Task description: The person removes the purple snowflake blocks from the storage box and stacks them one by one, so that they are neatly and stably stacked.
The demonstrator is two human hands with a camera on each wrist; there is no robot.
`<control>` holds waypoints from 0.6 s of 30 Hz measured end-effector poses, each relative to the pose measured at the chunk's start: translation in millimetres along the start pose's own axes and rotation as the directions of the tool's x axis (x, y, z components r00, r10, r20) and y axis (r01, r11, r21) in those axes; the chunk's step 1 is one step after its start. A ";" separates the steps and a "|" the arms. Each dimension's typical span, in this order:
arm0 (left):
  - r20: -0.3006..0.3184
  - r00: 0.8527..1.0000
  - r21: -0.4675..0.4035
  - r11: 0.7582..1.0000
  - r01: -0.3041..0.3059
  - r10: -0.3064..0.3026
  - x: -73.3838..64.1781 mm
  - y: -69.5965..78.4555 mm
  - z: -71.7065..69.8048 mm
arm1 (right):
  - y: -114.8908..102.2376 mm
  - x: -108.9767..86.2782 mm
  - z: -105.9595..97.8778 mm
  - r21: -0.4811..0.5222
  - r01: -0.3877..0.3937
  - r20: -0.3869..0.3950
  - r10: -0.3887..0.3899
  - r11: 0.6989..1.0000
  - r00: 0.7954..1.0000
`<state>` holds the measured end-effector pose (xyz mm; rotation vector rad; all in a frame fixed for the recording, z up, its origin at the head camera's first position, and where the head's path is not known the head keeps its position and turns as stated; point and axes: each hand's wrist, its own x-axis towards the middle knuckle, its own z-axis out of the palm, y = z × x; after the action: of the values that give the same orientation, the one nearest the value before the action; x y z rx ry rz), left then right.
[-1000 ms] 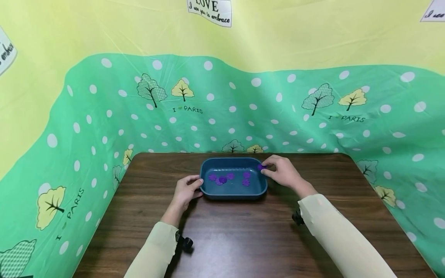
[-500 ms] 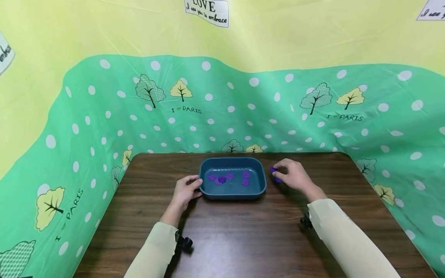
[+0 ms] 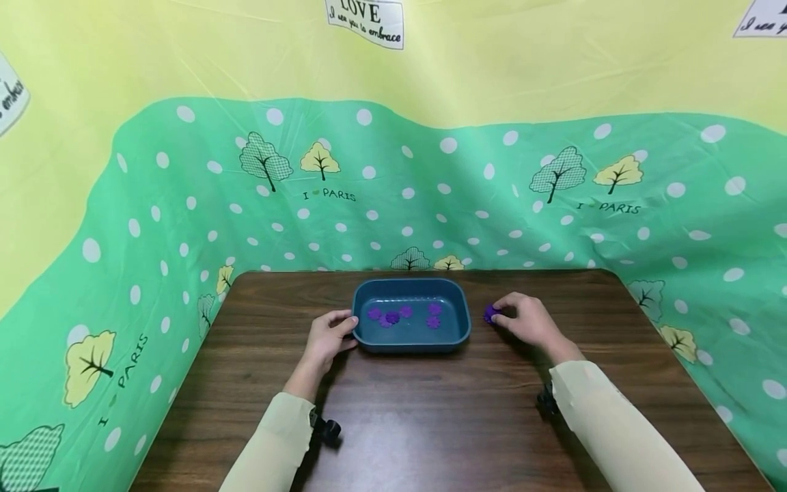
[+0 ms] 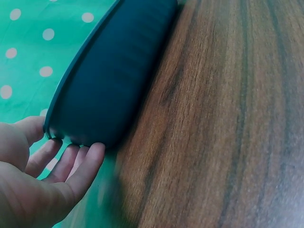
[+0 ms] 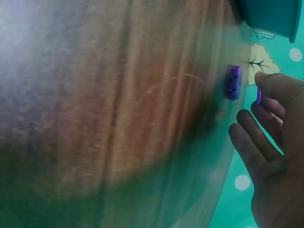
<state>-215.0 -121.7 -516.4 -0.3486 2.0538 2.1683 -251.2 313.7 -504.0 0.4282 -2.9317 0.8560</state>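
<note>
A dark blue tray [image 3: 410, 342] stands on the table, with several flat purple flower-shaped pieces [image 3: 434, 309] lying in it. My left hand [image 3: 328, 336] grips the tray's left end; its thumb is at the rim and the fingertips lie against the outer wall in the left wrist view. To the right of the tray, my right hand [image 3: 527, 320] pinches one purple flower-shaped piece [image 5: 259, 97] between thumb and fingers. Just beside that piece, in the right wrist view, a small purple stack [image 5: 233, 83] sits on the table, partly hidden by the hand in the head view.
A brown wood-grain table [image 3: 418, 424] carries everything. Behind it and at both sides hangs a green and yellow cloth [image 3: 393, 171] with white dots and printed trees. Black wrist cameras [image 3: 328, 430] are strapped at both sleeves.
The right hand has carried a purple piece from the tray's right rim rightward to the small stack on the table. The left hand and the tray have stayed in place.
</note>
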 end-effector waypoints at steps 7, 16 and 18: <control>-0.005 1.000 -0.002 1.000 0.006 -0.006 -1.0 1.0 0.4 | 5.1 -2.2 7.9 -0.020 0.001 0.002 -0.001 1.000 1.000; 0.004 1.000 -0.005 1.000 -0.003 0.003 -1.4 1.5 0.5 | 6.6 -0.3 11.2 -0.039 0.009 -0.014 -0.009 0.999 1.000; 0.004 1.000 -0.005 1.000 -0.003 0.003 -1.4 1.6 0.2 | 6.4 -0.3 11.4 -0.041 0.017 -0.010 -0.018 0.999 1.000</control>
<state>-214.1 -121.5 -514.5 -0.3418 2.0479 2.1748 -252.4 312.9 -516.9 0.4442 -2.9258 0.7916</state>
